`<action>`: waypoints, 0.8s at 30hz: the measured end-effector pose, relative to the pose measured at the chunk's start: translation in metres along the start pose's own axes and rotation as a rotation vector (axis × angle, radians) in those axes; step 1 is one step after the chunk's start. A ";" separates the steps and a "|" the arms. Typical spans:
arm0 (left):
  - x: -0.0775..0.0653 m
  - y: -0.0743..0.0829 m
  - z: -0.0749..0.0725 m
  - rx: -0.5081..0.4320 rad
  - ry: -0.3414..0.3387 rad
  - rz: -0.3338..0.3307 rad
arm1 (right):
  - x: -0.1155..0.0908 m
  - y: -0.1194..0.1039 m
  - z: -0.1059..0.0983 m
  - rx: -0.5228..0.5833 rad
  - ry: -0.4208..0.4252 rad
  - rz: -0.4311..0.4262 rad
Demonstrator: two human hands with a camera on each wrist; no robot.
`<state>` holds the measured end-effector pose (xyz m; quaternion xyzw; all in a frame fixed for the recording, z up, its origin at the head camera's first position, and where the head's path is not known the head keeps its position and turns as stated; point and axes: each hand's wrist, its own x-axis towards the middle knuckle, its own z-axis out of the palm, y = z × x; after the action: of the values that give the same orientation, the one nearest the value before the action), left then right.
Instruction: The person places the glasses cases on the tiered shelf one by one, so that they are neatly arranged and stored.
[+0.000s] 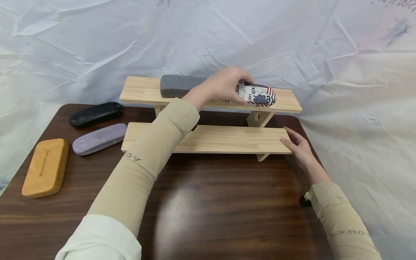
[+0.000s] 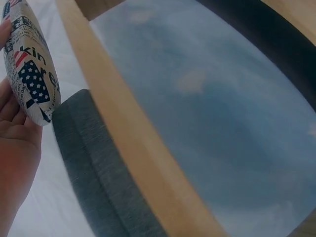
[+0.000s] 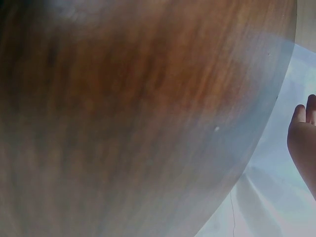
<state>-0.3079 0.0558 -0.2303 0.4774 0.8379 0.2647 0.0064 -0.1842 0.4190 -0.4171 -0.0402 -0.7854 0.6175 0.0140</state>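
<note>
Flag-print case (image 1: 260, 95) in left grip (image 1: 223, 86); right grip (image 1: 301, 150) holding lower shelf (image 1: 227, 139).

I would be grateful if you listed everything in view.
table: 1, dark brown, centre
shelf: 1 two-tier, pale wood, on the table
sheeting: count unclear, white, behind and beside the table
grey case: 1, grey, upper tier
printed case: 1, white-navy-red, at the upper tier
black case: 1, black, table's left
purple case: 1, purple, nearer than the black one
orange case: 1, orange, table, far left
sleeves: 2, beige, on both forearms
white sleeve: 1, white, left arm
unclear small items: 2, black, by the beige cuffs
left hand: 1, bare, gripping the printed case
right hand: 1, bare, lower tier's right end
</note>
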 end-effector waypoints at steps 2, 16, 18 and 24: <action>0.002 -0.003 0.002 0.008 -0.007 -0.014 | 0.000 0.000 0.001 0.006 -0.004 0.000; 0.015 -0.013 0.008 0.068 -0.049 -0.099 | -0.007 -0.001 0.003 0.023 0.006 -0.023; 0.016 -0.014 0.008 0.054 -0.047 -0.112 | -0.008 -0.002 0.003 0.018 0.008 -0.019; 0.018 -0.016 0.006 0.046 -0.069 -0.139 | -0.009 -0.002 0.003 0.007 0.012 -0.016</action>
<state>-0.3289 0.0667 -0.2376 0.4269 0.8742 0.2276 0.0424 -0.1756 0.4146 -0.4153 -0.0377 -0.7833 0.6200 0.0237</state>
